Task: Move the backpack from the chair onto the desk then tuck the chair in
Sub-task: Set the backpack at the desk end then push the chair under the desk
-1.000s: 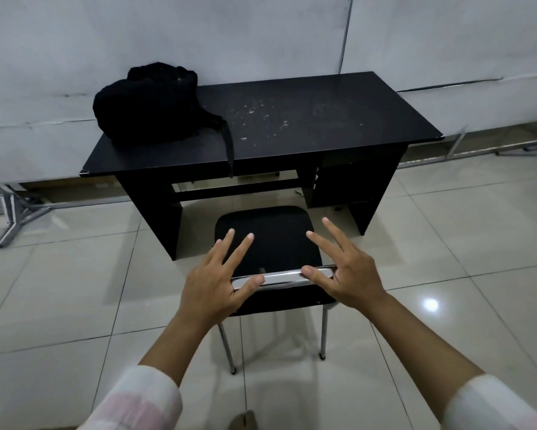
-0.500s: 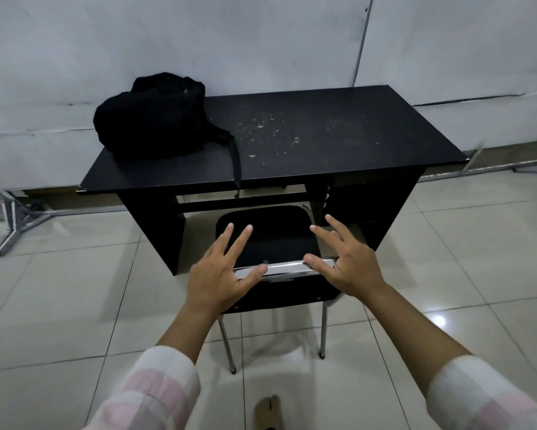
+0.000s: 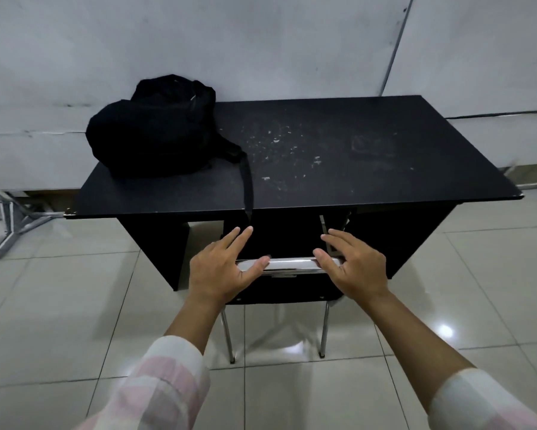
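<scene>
Chair (image 3: 287, 282) now under desk (image 3: 369, 169) — hands (image 3: 287, 263) pushing

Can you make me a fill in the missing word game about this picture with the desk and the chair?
1. The black backpack sits on the ____ end of the desk.
2. Its strap hangs over the desk's ____ edge.
3. The left hand and right hand rest on the chair's shiny ____ bar.
4. The chair's seat is hidden ____ the desk.

Missing words: left; front; metal; under
</scene>
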